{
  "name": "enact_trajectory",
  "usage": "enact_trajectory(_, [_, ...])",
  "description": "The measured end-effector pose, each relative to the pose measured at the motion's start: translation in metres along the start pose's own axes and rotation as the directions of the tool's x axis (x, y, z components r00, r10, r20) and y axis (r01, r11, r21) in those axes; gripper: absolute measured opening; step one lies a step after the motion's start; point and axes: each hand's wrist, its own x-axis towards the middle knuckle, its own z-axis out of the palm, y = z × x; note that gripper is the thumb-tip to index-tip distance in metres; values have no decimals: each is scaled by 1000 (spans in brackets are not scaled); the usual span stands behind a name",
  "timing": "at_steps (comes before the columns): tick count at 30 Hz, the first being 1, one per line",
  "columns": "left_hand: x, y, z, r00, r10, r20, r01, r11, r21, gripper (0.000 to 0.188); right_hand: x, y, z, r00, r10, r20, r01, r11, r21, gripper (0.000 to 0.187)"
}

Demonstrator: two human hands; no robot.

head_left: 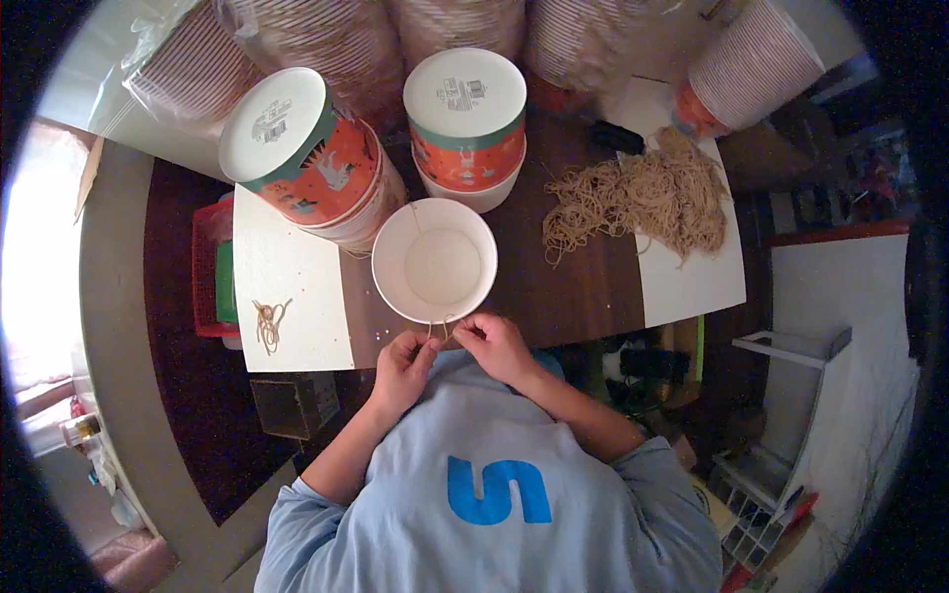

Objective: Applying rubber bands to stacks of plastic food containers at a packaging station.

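Note:
A white paper bucket (435,259) stands at the table's near edge with its open mouth up. At its near rim, both hands pinch a thin tan cord (447,324) that loops up against the wall of the bucket. My left hand (403,368) is closed on the cord at the left, thumb and forefinger together. Just to the right, my right hand (494,348) is closed on the cord too, its fingertips close to the left ones. Another strand of cord runs over the far rim into the bucket. The cord's ends are hidden by my fingers.
Behind the bucket stand two upside-down stacks of orange printed buckets, a left stack (331,158) and a middle stack (467,128). A tangled heap of cord (652,198) lies at the right, a small cord bundle (269,324) at the left. Wrapped bucket stacks (316,49) line the back.

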Motion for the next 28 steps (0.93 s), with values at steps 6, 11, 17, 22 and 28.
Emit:
enact_trajectory(6, [-3, 23, -9, 978, 202, -54, -193, 972, 135, 11, -12, -11, -13, 955, -296, 2, 273, 879, -390, 22])
enact_trajectory(11, [-6, 40, -10, 956, 287, -58, -269, 940, 208, 8, -10, -46, -19, 804, -593, 43, 526, 675, -517, 26])
enact_trajectory(17, [-10, 60, -9, 901, 425, -91, -391, 884, 258, 6, 4, -28, -4, 738, -666, 114, 658, 670, -344, 20])
enact_trajectory(22, [-13, 72, -12, 942, 312, -127, -332, 924, -191, 11, 7, -29, -9, 786, -605, 130, 587, 662, -466, 12])
enact_trajectory(28, [0, 96, -35, 940, 324, -108, -341, 882, -326, 15, 12, -35, -9, 890, -412, 194, 440, 664, -605, 13])
